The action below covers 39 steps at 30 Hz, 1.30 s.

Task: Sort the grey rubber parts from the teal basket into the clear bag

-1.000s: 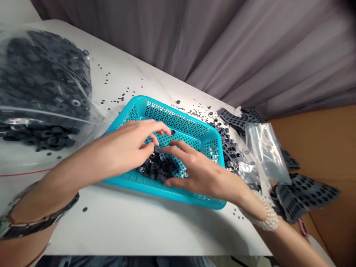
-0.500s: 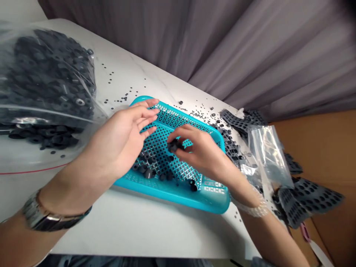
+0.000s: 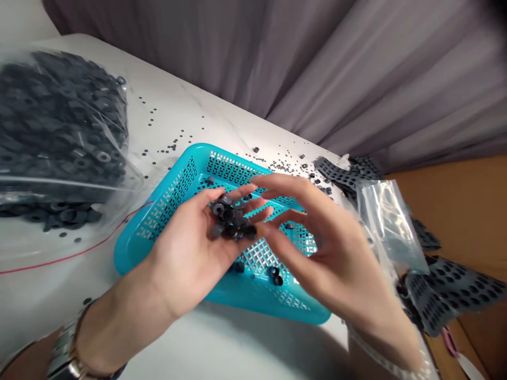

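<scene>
My left hand [image 3: 198,253] lies palm up over the turquoise perforated basket [image 3: 166,211] and cradles several small black rubber rings [image 3: 232,219] on its fingers. My right hand [image 3: 328,258] hovers just to the right of that pile, fingers spread and curved, thumb tip close to the rings, nothing in it. A few loose black rings [image 3: 275,275] lie on the basket floor below both hands.
A large clear bag full of black rings [image 3: 55,137] fills the table's left side. Punched black rubber sheets [image 3: 455,290] and a small clear bag [image 3: 390,221] lie at the right. Tiny black bits dot the white table [image 3: 222,338]. Grey curtain behind.
My left hand has turned palm up and now carries a heap of rings. My right hand has let go of the rings it pinched and opened beside the left palm.
</scene>
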{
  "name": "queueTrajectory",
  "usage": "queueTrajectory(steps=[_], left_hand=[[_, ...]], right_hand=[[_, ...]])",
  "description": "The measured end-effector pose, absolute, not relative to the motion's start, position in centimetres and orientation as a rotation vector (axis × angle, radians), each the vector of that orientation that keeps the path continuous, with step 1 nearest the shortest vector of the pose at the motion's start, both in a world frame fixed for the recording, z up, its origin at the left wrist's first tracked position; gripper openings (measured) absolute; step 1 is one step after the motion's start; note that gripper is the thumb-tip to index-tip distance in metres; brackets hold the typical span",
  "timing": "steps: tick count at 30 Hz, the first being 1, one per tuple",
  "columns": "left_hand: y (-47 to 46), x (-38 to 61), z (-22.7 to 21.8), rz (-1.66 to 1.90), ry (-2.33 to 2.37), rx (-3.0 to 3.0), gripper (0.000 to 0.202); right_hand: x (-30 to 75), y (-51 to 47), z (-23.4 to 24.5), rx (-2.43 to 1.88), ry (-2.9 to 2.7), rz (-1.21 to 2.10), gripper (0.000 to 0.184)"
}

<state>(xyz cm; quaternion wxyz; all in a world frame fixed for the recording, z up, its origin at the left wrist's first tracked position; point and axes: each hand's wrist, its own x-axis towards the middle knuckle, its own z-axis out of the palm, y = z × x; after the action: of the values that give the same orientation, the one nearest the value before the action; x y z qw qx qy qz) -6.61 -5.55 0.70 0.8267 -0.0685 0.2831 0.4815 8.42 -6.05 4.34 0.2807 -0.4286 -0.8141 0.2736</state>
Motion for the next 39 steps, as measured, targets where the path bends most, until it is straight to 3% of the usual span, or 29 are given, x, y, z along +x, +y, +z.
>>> queueTrajectory(steps=[6, 16, 25, 31, 35, 39], left_hand=[[-5.5, -6.9, 1.8, 1.051, 0.802, -0.156, 0.034], [-5.7, -7.2, 1.0, 1.077, 0.798, -0.173, 0.029], [-5.8, -7.4, 0.7, 1.037, 0.632, -0.219, 0.046], [-5.9, -7.5, 0.1, 1.041, 0.612, -0.244, 0.046], [-5.9, -7.4, 0.6, 1.037, 0.674, -0.256, 0.044], [-5.8, -7.2, 1.0, 1.038, 0.704, -0.276, 0.041]], right_hand=[[9.5, -5.7, 3.7, -1.269, -2.039, 0.821, 0.019], [8.6, -5.5, 2.3, -1.323, -2.014, 1.009, 0.021], [9.6, -4.9, 2.0, -1.135, -1.357, 1.488, 0.020], [10.5, -4.1, 2.2, -1.000, -0.902, 1.794, 0.023], [10.1, -4.4, 2.4, -1.081, -1.055, 1.777, 0.012], [9.4, -5.2, 2.4, -1.337, -1.535, 1.432, 0.009]])
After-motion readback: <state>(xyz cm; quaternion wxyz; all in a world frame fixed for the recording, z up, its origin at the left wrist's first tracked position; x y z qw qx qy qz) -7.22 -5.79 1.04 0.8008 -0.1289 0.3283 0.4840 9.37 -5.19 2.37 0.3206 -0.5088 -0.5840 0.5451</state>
